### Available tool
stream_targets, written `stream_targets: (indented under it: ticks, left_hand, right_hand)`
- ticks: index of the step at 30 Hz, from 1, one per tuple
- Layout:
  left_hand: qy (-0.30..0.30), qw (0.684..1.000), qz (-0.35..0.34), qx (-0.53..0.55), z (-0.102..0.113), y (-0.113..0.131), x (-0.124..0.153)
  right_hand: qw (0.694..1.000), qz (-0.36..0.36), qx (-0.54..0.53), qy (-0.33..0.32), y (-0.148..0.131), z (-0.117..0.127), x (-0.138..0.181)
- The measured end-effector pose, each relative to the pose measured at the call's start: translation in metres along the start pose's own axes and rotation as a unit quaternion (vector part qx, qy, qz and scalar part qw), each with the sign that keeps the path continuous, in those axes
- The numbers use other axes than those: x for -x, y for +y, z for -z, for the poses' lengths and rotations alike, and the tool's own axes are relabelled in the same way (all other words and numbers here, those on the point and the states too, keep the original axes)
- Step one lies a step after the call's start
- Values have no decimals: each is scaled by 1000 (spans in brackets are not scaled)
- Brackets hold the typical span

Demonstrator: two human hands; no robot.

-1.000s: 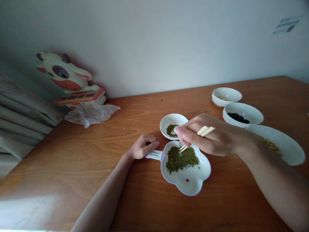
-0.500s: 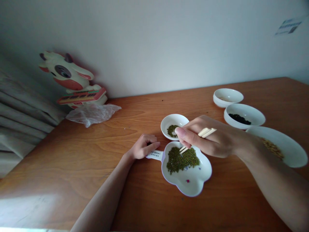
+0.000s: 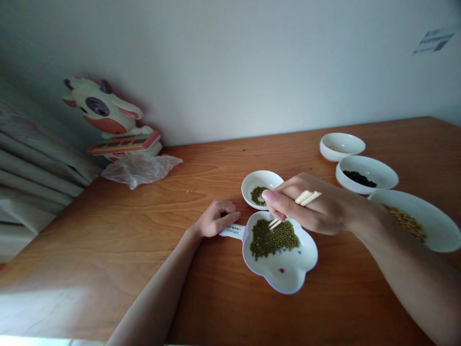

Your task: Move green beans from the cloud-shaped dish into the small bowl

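My right hand (image 3: 302, 204) is closed around a pair of light wooden chopsticks (image 3: 306, 197). Their tips reach into the green mung beans (image 3: 275, 240) in a white, lobed dish (image 3: 288, 281) with a purple rim. At the dish's left, my left hand (image 3: 218, 218) is curled with its thumb along the short handle (image 3: 234, 231), which bears printed text; its other fingertips are hidden. Just behind the dish stands a small white bowl (image 3: 257, 179) holding a few more mung beans, partly covered by my right hand.
On the right stand a white bowl (image 3: 342, 142), another bowl (image 3: 383, 173) with dark pieces, and a white plate (image 3: 437, 221) of light brown beans, partly behind my forearm. A cow-shaped toy keyboard (image 3: 115, 120) and crumpled plastic bag (image 3: 144, 169) sit at back left by a curtain (image 3: 39, 173).
The whole scene sits slightly further right in view. Both hands keep nearly the same pose, with the chopstick tips still among the mung beans in the dish.
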State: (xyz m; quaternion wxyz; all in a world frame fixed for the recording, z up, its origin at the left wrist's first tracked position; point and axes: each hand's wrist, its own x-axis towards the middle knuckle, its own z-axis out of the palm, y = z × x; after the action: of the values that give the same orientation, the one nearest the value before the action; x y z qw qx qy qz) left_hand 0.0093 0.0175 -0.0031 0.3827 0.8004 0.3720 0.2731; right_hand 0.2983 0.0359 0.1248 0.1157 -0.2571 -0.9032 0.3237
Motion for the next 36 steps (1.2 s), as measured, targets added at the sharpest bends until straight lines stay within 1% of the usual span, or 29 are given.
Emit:
stream_targets:
  ticks: [4,8,9,11,14,16,19,22,24,26,29,31,33,36]
  left_hand:
    - [2,1000,2,-1,0,0,0]
    - [4,1000,5,-2,0,-1,1]
    - [3,1000,6,-2,0,-1,1]
    - [3,1000,8,-2,0,-1,0]
    - [6,1000,2,-7,0,-2,0]
    - [8,1000,0,-13,0,-3,0]
    - [10,1000,0,-17,0,-3,0]
    - [8,1000,1,-12,0,-3,0]
    - [4,1000,2,-8,0,-2,0]
    - [3,1000,6,-7,0,-2,1]
    - [0,1000,5,-11,0,-3,1]
    - [-1,1000,0,-14,0,-3,1]
    - [-2,1000,-5,-17,0,-4,1]
    - [0,1000,-7,-14,0,-4,1]
  right_hand:
    - [1000,23,2,14,3,1,1]
    - [997,55,-36,45,4,13,10]
    - [995,59,-46,64,4,17,12]
    - [988,66,-56,127,2,24,17]
    - [974,54,-34,218,2,31,20]
    - [971,32,-9,238,1,33,20]
    - [974,13,8,225,1,35,19]
    - [980,32,-14,196,-1,35,21]
    - [986,46,-35,157,-3,33,22]
    - [992,40,-39,116,-4,30,22]
    - [998,2,-6,57,-3,24,19]
    - [999,-22,34,31,-2,21,16]
    - [997,-35,67,26,-1,17,12]
    - [996,-28,75,28,0,13,8]
